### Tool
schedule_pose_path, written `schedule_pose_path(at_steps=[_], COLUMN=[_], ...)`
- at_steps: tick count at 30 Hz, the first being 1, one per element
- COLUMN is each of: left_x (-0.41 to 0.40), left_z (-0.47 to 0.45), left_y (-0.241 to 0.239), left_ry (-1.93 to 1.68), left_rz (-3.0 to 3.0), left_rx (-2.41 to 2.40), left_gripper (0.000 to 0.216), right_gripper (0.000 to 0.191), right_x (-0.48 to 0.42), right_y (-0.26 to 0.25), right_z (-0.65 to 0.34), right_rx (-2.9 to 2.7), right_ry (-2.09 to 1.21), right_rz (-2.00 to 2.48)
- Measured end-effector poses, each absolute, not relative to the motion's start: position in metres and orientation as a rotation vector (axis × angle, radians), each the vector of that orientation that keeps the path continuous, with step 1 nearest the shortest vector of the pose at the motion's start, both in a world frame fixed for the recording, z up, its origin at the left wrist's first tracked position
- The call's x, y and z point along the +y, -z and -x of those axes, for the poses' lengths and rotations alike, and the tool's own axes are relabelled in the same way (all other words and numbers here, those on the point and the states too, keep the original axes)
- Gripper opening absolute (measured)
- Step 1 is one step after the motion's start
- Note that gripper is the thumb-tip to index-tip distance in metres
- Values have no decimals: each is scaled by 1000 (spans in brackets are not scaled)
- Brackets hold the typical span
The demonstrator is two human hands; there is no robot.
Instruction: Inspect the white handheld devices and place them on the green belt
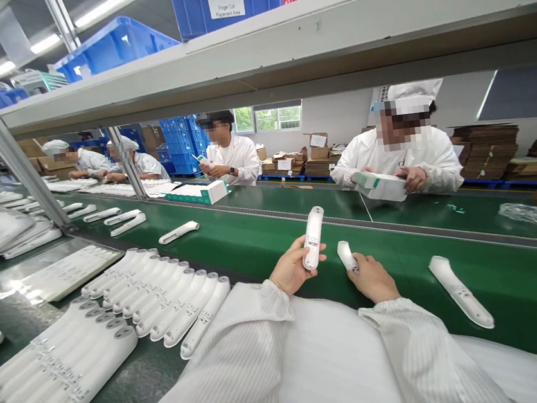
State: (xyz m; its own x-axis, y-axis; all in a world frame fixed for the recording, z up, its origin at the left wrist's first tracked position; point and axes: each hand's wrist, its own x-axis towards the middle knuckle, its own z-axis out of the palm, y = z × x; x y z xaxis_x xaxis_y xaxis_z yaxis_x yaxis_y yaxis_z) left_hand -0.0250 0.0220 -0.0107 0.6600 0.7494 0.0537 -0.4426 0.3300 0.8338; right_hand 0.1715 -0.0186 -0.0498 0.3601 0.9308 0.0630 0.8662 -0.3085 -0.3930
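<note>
Through the head camera, the left hand (292, 270) held a white casing (313, 235) upright just above the near edge of the green belt (253, 235), fingers curled round its lower end, thumb laid across the front. The right hand (373, 278), just beside it over that edge, pinched a small white cap (346, 255) — its fingertips mostly hidden. So low a grip looked liable to let the casing tip onto the belt, and the cap could slip from its pinch. A loose casing (460, 293) lay on the belt near the right sleeve (426, 352) — easily knocked.
</note>
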Motion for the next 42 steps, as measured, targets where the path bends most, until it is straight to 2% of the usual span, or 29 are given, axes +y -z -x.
schedule_pose_path(at_steps=[10,14,19,22,28,33,38,42], left_x=[8,8,7,6,3,2,9,18], left_z=[15,14,13,13,6,-6,-4,5], left_y=[10,9,9,8,9,17,19,18], left_ry=[-740,-725,-716,-721,-807,-921,-1033,-1028], left_rz=[-1003,-976,-935,-956,-1116,-1473,-1461,-1294], left_rx=[232,235,233,219,313,477,690,900], left_gripper=[45,46,47,48,63,73,53,41], right_gripper=[40,43,31,27,33,39,29,29], right_x=[-19,-20,-17,-19,-26,-27,-31,-36], right_y=[52,46,39,32,17,14,12,9], right_z=[-172,-165,-145,-134,-125,-125,-133,-137], right_rx=[-1540,-1390,-1203,-1071,-940,-890,-749,-680], right_ry=[-160,-98,-470,-585,-692,-928,-1282,-1334], right_rz=[2191,1959,1442,1278,1143,958,863,911])
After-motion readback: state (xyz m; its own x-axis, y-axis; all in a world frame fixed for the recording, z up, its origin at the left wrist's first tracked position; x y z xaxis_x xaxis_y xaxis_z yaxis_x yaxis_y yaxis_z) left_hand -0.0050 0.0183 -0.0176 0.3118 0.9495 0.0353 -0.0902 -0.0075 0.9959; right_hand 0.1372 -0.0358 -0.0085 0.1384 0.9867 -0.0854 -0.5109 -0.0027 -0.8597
